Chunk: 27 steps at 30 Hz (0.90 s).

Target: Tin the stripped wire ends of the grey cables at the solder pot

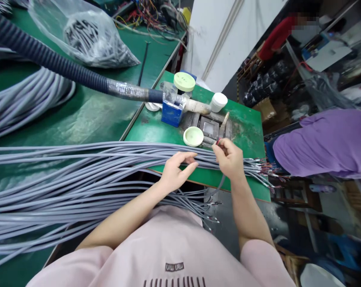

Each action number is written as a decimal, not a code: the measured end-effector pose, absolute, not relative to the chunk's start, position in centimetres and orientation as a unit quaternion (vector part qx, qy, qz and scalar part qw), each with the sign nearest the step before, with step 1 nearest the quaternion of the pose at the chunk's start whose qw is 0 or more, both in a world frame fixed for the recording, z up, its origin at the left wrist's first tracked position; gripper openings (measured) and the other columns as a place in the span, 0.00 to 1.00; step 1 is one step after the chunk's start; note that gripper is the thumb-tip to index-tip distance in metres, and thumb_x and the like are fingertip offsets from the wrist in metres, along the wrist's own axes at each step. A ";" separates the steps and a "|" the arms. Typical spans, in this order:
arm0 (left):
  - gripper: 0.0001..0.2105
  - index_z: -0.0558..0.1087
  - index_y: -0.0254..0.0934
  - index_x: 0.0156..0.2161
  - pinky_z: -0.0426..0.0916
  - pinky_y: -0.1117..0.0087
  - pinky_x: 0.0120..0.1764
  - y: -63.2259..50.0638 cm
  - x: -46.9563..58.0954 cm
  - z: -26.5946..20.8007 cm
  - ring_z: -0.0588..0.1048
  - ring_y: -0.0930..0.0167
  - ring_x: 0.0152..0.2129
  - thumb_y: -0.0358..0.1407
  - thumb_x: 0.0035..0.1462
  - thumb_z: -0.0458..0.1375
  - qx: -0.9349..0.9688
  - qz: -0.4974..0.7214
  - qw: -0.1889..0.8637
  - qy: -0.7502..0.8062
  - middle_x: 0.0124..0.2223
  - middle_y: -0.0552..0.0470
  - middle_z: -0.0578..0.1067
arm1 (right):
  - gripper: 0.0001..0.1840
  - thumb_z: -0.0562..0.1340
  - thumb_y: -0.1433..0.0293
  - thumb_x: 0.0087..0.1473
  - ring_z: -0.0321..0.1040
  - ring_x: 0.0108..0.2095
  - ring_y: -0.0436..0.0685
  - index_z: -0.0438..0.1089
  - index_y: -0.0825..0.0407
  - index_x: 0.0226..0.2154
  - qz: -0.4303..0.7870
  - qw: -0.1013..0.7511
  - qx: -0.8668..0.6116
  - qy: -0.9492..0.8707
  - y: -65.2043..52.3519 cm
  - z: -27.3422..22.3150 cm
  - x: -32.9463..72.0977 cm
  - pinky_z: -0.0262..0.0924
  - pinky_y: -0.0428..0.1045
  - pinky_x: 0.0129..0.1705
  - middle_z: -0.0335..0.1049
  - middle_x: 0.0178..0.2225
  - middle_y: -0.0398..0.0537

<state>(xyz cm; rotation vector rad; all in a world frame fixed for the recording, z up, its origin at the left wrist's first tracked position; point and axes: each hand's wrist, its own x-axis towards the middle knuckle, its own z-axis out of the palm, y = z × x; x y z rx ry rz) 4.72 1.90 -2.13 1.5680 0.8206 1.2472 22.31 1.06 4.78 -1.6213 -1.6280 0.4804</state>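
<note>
My right hand [230,159] is closed in a pinch on a grey cable [221,182], whose tail hangs below the hand. Small red and dark wire ends [218,141] stick out past the fingertips, close to the near side of a small solder pot [210,127]. My left hand [177,170] hovers over the bundle of grey cables [138,150], thumb and forefinger apart and nothing visible between them. Stripped ends with thin coloured wires [265,168] fan out at the bundle's right end. A shallow pale green cup [193,136] sits just left of the pot.
A dark ribbed hose [78,75] runs to a nozzle [196,106] beside the pot, propped on a blue box [172,114]. Behind stand a white jar [218,102] and a green-lidded tub [184,81]. More cables hang at the front edge. A person in purple [324,143] is at right.
</note>
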 end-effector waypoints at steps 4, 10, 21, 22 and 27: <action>0.09 0.73 0.37 0.43 0.63 0.61 0.42 2.6 3.3 -3.9 0.72 0.66 0.36 0.35 0.59 0.56 0.773 0.451 0.238 0.378 0.37 0.49 0.79 | 0.10 0.58 0.67 0.52 0.52 0.21 0.48 0.59 0.51 0.22 0.165 0.311 -0.639 -0.684 5.1 5.7 22.8 0.48 0.46 0.26 0.54 0.19 0.38; 0.08 0.74 0.39 0.42 0.61 0.59 0.47 2.7 3.5 -5.7 0.72 0.65 0.40 0.34 0.60 0.55 0.821 0.421 0.133 0.362 0.40 0.49 0.79 | 0.10 0.57 0.69 0.51 0.56 0.24 0.51 0.63 0.52 0.20 0.122 0.120 -0.653 -0.738 9.9 4.3 21.9 0.45 0.47 0.28 0.62 0.20 0.42; 0.09 0.75 0.41 0.43 0.59 0.59 0.48 2.7 3.4 -5.5 0.72 0.66 0.40 0.33 0.59 0.54 0.818 0.417 0.169 0.359 0.40 0.49 0.79 | 0.14 0.54 0.67 0.58 0.71 0.37 0.60 0.73 0.53 0.38 0.016 -0.096 -0.652 -0.751 11.1 3.5 19.9 0.55 0.49 0.34 0.77 0.39 0.56; 0.09 0.75 0.41 0.43 0.59 0.59 0.48 2.7 3.5 -5.5 0.72 0.66 0.40 0.32 0.59 0.54 0.815 0.421 0.177 0.357 0.40 0.49 0.79 | 0.14 0.54 0.67 0.58 0.72 0.38 0.60 0.73 0.53 0.39 0.012 -0.103 -0.652 -0.751 11.1 3.5 19.9 0.56 0.49 0.34 0.77 0.40 0.56; 0.09 0.74 0.40 0.43 0.58 0.60 0.49 2.6 3.5 -5.6 0.71 0.65 0.40 0.32 0.58 0.55 0.811 0.432 0.180 0.352 0.41 0.50 0.79 | 0.15 0.54 0.67 0.57 0.72 0.39 0.63 0.73 0.53 0.42 0.006 -0.107 -0.653 -0.750 11.2 3.0 19.8 0.58 0.50 0.37 0.77 0.41 0.57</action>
